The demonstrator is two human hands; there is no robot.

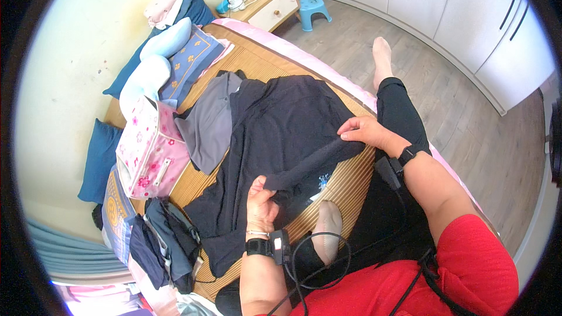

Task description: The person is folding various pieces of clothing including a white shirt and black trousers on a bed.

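A black garment [285, 118] lies spread over the bamboo mat [351, 184] on the bed. Its near edge is pinched by my left hand [262, 204] at one end and by my right hand [360, 131] at the other, with a band of cloth folded or lifted between them. Under that edge a small blue-and-white item [324, 181] shows in part; I cannot tell what it is. Beyond the black cloth, to the left, lies a grey collared garment [204, 123]. Each of my wrists wears a black strap with a cabled device.
A pink floral fabric storage box [151, 153] stands left of the garments. Dark folded clothes [169, 241] lie at lower left. Pillows [169, 44] line the wall side. My socked foot [327, 230] rests on the mat. A nightstand [272, 8] and blue stool [314, 11] are beyond the bed.
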